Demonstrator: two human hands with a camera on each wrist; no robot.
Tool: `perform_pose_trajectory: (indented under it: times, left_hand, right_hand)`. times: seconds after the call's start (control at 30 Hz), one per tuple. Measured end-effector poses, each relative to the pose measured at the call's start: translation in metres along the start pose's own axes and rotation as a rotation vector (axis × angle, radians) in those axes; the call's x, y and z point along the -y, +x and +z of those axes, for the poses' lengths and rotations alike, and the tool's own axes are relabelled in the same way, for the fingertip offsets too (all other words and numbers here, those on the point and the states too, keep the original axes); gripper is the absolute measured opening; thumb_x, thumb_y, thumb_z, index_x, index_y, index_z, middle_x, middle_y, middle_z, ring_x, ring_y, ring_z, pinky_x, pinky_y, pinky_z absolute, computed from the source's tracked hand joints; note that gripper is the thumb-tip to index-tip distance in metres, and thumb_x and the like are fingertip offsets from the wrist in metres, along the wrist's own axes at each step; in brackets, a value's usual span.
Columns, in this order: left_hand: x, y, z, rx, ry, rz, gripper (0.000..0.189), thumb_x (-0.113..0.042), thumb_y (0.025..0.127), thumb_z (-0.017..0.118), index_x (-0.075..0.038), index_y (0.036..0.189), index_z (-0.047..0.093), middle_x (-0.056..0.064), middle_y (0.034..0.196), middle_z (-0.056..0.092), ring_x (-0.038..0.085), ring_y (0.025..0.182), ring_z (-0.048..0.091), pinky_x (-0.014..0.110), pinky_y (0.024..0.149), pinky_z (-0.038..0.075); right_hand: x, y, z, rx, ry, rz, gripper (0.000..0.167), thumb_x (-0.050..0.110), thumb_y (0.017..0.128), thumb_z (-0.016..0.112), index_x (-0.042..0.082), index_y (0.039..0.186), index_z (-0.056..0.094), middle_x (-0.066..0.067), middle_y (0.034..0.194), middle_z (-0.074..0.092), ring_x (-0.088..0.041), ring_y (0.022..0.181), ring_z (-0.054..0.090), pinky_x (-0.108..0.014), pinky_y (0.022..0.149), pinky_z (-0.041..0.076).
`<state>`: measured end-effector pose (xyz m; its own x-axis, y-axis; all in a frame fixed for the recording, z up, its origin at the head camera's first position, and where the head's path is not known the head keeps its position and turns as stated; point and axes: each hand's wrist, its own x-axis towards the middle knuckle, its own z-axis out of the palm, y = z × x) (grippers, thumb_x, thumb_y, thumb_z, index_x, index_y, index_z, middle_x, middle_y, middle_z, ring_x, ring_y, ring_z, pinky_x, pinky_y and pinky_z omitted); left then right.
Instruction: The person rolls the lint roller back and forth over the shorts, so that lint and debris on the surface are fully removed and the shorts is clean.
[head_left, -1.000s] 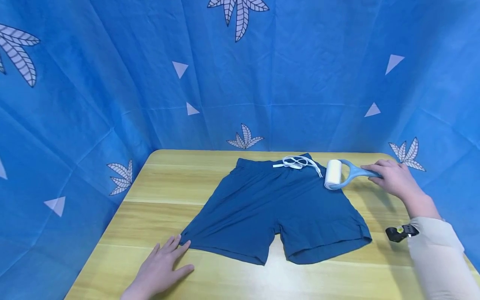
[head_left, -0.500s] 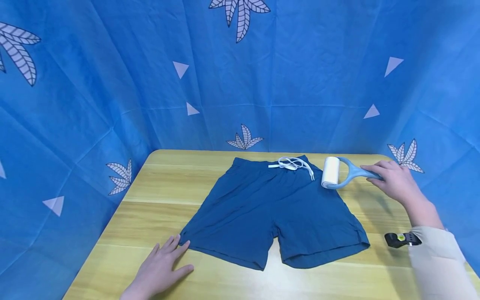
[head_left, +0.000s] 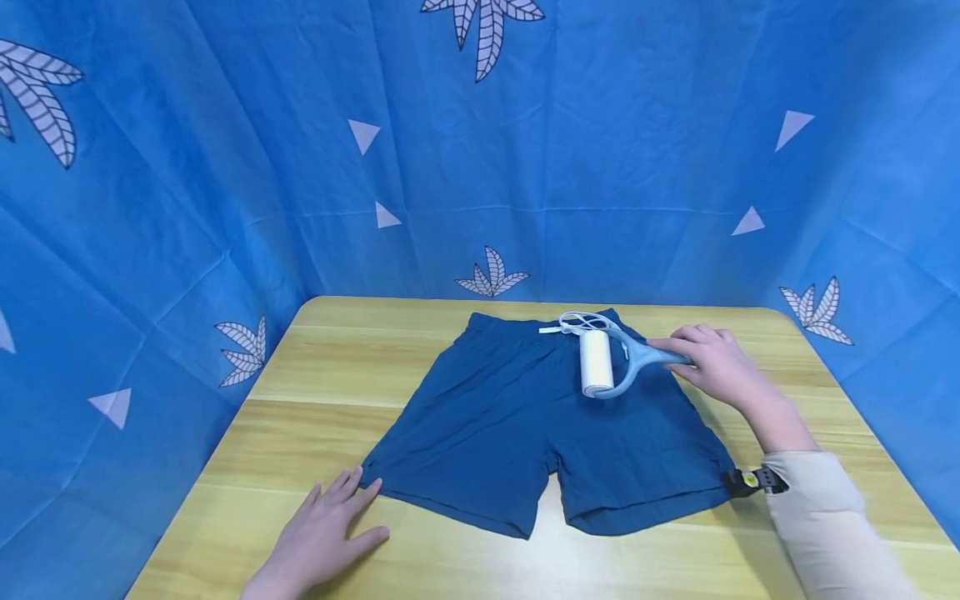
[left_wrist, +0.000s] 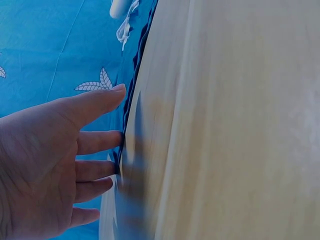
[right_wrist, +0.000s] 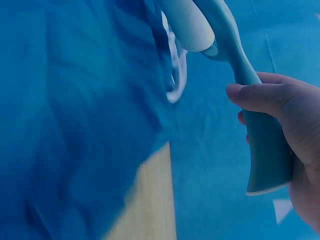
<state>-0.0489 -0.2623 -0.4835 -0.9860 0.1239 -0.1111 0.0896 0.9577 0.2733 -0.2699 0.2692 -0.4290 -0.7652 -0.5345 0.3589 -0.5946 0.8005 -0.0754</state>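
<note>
While slightly apart, left fingers (head_left: 365,497) on shorts (head_left: 525,425).

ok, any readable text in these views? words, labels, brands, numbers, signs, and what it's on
No readable text in any view.
Black wrist device: small yellow-green mark, too small to make out.
Blue backdrop: printed leaves and triangles, no lettering.
Shorts and roller: no lettering visible.

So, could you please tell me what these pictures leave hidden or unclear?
Head: the end of the handle, covered by the right hand.
Head: a hem corner of the shorts, behind the black wrist device.
Wrist views: part of the white roller, cut off by the top edge.
Right wrist: the shorts' weave, blurred.
</note>
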Motion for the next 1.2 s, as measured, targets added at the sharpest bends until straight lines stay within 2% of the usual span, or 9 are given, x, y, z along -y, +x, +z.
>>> perform_pose_trajectory:
  times: [0.17, 0.33, 0.47, 0.57, 0.67, 0.9, 1.2]
  left_hand:
    - [-0.001, 0.000, 0.000, -0.003, -0.004, 0.003, 0.072, -0.066, 0.085, 0.059, -0.018, 0.138, 0.057, 0.015, 0.151, 0.044, 0.037, 0.143, 0.037, 0.066, 0.113, 0.027]
    - [-0.001, 0.001, 0.000, -0.009, -0.009, 0.010, 0.071, -0.065, 0.085, 0.059, -0.017, 0.138, 0.057, 0.016, 0.151, 0.045, 0.038, 0.142, 0.038, 0.066, 0.113, 0.028]
    - [-0.002, 0.002, 0.000, -0.009, -0.016, 0.012, 0.071, -0.064, 0.085, 0.060, -0.017, 0.137, 0.058, 0.016, 0.150, 0.045, 0.038, 0.142, 0.038, 0.067, 0.113, 0.028]
    - [-0.003, 0.002, -0.001, -0.005, -0.019, 0.010, 0.071, -0.064, 0.085, 0.060, -0.016, 0.137, 0.058, 0.016, 0.150, 0.045, 0.038, 0.142, 0.038, 0.067, 0.113, 0.027]
    - [-0.003, 0.002, -0.001, 0.000, -0.021, 0.010, 0.071, -0.064, 0.085, 0.060, -0.016, 0.137, 0.057, 0.016, 0.150, 0.045, 0.038, 0.142, 0.037, 0.067, 0.113, 0.027]
    - [-0.004, 0.001, 0.000, 0.000, -0.028, 0.007, 0.071, -0.064, 0.084, 0.060, -0.017, 0.137, 0.057, 0.016, 0.151, 0.044, 0.039, 0.142, 0.037, 0.067, 0.113, 0.027]
    - [-0.003, 0.001, -0.002, 0.019, -0.033, -0.010, 0.072, -0.065, 0.084, 0.060, -0.017, 0.138, 0.057, 0.016, 0.151, 0.044, 0.038, 0.143, 0.037, 0.068, 0.112, 0.027]
  right_hand:
    - [0.018, 0.012, 0.015, 0.028, 0.048, -0.048, 0.041, 0.013, 0.083, 0.076, 0.020, 0.122, 0.069, -0.006, 0.103, 0.068, -0.028, 0.098, 0.058, -0.043, 0.077, 0.039]
    - [0.033, 0.022, 0.026, 0.075, 0.058, -0.108, 0.040, 0.015, 0.084, 0.076, 0.023, 0.123, 0.069, -0.003, 0.102, 0.068, -0.023, 0.095, 0.058, -0.044, 0.081, 0.042]
    - [0.037, 0.026, 0.031, 0.116, 0.038, -0.127, 0.039, 0.016, 0.085, 0.075, 0.023, 0.123, 0.069, 0.000, 0.097, 0.065, -0.018, 0.090, 0.056, -0.042, 0.079, 0.042]
    - [0.036, 0.025, 0.032, 0.117, 0.033, -0.132, 0.038, 0.015, 0.084, 0.076, 0.022, 0.121, 0.070, 0.000, 0.095, 0.064, -0.018, 0.088, 0.055, -0.042, 0.078, 0.042]
    - [0.033, 0.020, 0.031, 0.107, 0.043, -0.121, 0.039, 0.012, 0.083, 0.077, 0.020, 0.120, 0.070, -0.002, 0.096, 0.066, -0.020, 0.088, 0.055, -0.040, 0.075, 0.040]
    - [0.015, -0.005, 0.018, 0.066, 0.032, -0.079, 0.041, 0.005, 0.079, 0.078, 0.016, 0.118, 0.071, -0.007, 0.097, 0.068, -0.027, 0.090, 0.058, -0.044, 0.074, 0.040]
    - [-0.029, -0.044, -0.004, 0.007, -0.046, -0.023, 0.041, 0.002, 0.073, 0.080, 0.012, 0.111, 0.072, -0.009, 0.092, 0.066, -0.032, 0.086, 0.058, -0.052, 0.070, 0.041]
